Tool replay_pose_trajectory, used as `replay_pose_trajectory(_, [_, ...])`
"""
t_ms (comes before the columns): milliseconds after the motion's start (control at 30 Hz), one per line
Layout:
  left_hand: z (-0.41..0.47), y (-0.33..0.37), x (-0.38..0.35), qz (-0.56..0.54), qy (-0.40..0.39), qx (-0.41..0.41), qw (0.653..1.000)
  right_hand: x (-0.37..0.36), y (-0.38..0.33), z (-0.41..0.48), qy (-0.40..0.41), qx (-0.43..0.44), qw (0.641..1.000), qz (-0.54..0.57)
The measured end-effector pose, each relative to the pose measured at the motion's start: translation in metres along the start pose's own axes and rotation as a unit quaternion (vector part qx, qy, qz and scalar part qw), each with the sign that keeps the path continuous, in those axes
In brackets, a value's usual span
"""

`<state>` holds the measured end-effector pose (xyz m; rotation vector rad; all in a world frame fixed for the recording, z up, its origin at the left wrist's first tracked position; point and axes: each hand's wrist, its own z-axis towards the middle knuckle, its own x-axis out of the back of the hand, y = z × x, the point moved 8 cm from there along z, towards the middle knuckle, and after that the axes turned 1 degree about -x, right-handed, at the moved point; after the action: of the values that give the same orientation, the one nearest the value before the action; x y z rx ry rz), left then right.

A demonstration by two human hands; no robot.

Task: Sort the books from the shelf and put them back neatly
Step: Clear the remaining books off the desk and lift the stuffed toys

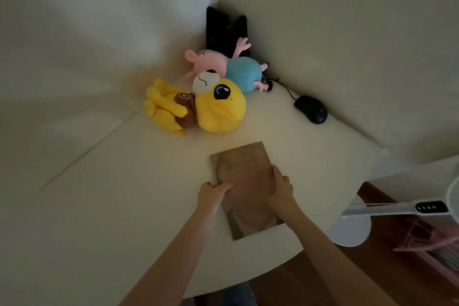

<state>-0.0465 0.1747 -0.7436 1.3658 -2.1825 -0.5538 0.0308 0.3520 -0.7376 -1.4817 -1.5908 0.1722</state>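
A brown book (242, 164) with dark characters on its cover lies flat on the cream table (124, 194), near the table's right front edge. My left hand (212, 195) grips the book's left edge, thumb on the cover. My right hand (279, 187) holds the book's right edge with fingers curled over it. Both forearms reach in from the bottom of the view and hide part of the lower cover.
A yellow plush toy (203, 107) and a pink-and-blue pig plush (236, 67) lie in the far corner before a black object (224, 30). A black mouse (311, 109) sits right of them. A white fan (397, 207) and a pink rack (432, 251) stand lower right.
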Motion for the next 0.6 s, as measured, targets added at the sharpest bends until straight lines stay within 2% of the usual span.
replay_pose_trajectory(100, [0.005, -0.006, -0.004, -0.046, -0.01, -0.037, 0.998, -0.003, -0.001, 0.003, 0.012, 0.025, 1.0, 0.001])
replay_pose_trajectory(200, [-0.005, -0.004, -0.004, -0.121, 0.001, -0.097, 0.988, -0.01, -0.005, -0.004, -0.019, 0.044, 0.998, 0.038])
replay_pose_trajectory(300, [-0.02, 0.007, 0.002, -0.143, -0.043, -0.156, 0.976, -0.006, -0.009, -0.004, -0.014, 0.067, 0.994, 0.09])
replay_pose_trajectory(400, [-0.035, 0.024, 0.021, -0.118, -0.094, -0.237, 0.96, 0.0, -0.025, -0.006, -0.036, 0.109, 0.985, 0.131])
replay_pose_trajectory(467, [-0.044, 0.035, 0.032, -0.094, -0.106, -0.286, 0.948, 0.003, -0.035, -0.015, -0.022, 0.129, 0.978, 0.16])
replay_pose_trajectory(600, [-0.054, 0.032, 0.038, -0.054, -0.096, -0.329, 0.938, -0.008, -0.033, -0.036, 0.003, 0.215, 0.971, 0.108])
